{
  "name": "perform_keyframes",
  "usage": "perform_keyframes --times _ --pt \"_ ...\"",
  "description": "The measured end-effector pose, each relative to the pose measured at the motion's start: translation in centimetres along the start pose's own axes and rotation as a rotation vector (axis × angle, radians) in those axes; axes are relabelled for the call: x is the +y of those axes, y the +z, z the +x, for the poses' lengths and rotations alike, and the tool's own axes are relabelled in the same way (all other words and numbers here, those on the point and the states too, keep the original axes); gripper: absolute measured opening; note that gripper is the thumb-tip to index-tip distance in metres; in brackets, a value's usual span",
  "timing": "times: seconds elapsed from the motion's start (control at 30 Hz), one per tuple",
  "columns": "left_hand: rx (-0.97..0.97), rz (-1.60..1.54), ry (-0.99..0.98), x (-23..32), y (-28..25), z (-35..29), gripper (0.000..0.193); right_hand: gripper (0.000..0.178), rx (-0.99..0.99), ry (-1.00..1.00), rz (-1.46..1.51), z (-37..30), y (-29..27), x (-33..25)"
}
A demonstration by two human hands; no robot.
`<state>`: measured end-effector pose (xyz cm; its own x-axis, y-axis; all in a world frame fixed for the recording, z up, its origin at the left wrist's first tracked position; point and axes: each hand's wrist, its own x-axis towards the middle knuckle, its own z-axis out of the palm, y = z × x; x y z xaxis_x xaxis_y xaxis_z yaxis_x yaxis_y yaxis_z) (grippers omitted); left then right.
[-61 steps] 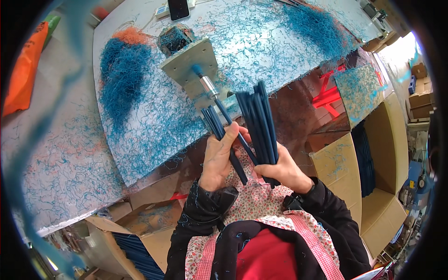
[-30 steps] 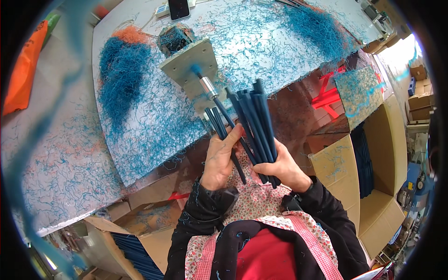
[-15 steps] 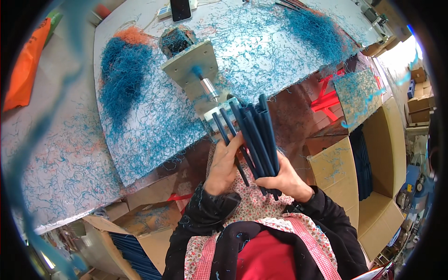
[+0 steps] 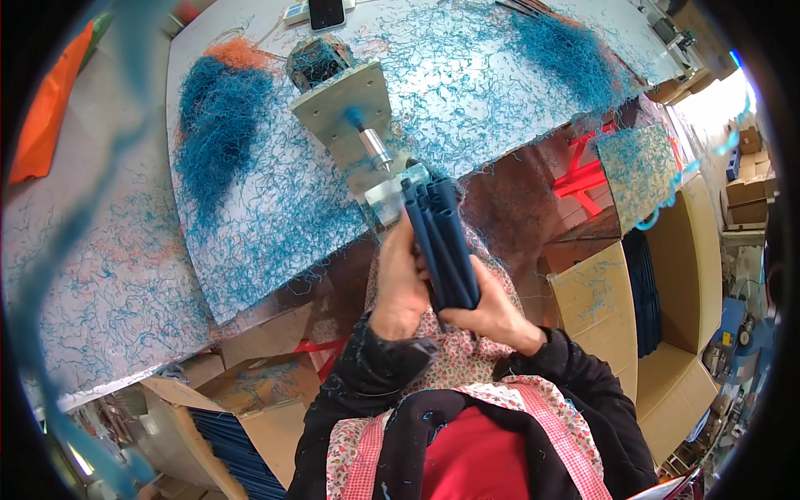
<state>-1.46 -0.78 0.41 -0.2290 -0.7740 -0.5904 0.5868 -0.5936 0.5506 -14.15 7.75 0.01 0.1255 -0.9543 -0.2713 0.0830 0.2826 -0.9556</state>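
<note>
On my feed the widest thing is the pale surface (image 4: 83, 142), strewn with blue shavings; to its right I see an open box (image 4: 600, 333). My machine (image 4: 337, 112) stands on the surface, right of a blue heap (image 4: 218, 133). The rods (image 4: 443, 246) slant up before the apron, top ends just below the machine's chuck. My right hand (image 4: 496, 315) is wrapped around their lower part, thumb across the front; my left hand (image 4: 402, 283) lies along their left side, but I cannot tell how far its partly hidden fingers close. A phone (image 4: 327, 12) lies at the far edge.

Sticks (image 4: 444, 250) now show as 1 bunch, off the metal tip (image 4: 376, 150); L hand (image 4: 400, 287) is closer to R hand (image 4: 496, 312).
</note>
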Motion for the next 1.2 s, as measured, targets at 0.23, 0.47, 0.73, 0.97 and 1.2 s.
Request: perform_keyframes --times 0.23,0.47,0.73,0.97,1.2 --pt "-0.221 0.044 -0.035 0.0 -1.0 -0.9 0.026 0.070 0.002 0.170 0.268 -1.0 -1.0 -1.8" --pt "-0.296 0.130 -0.059 0.6 -1.8 -0.2 0.026 0.070 -0.060 0.210 0.382 -0.7 -1.7 -2.3" --pt "-0.266 0.127 -0.041 0.8 -1.4 0.8 0.029 0.064 0.020 0.188 0.197 0.4 -2.0 -3.0" --pt "-0.288 0.348 0.027 0.9 -2.1 0.8 0.027 0.060 -0.005 0.236 0.213 0.2 -2.1 -2.6" --pt "-0.342 0.557 0.355 4.8 -1.5 -2.9 0.027 0.054 -0.014 -0.022 -0.531 -4.2 -5.2 0.1"
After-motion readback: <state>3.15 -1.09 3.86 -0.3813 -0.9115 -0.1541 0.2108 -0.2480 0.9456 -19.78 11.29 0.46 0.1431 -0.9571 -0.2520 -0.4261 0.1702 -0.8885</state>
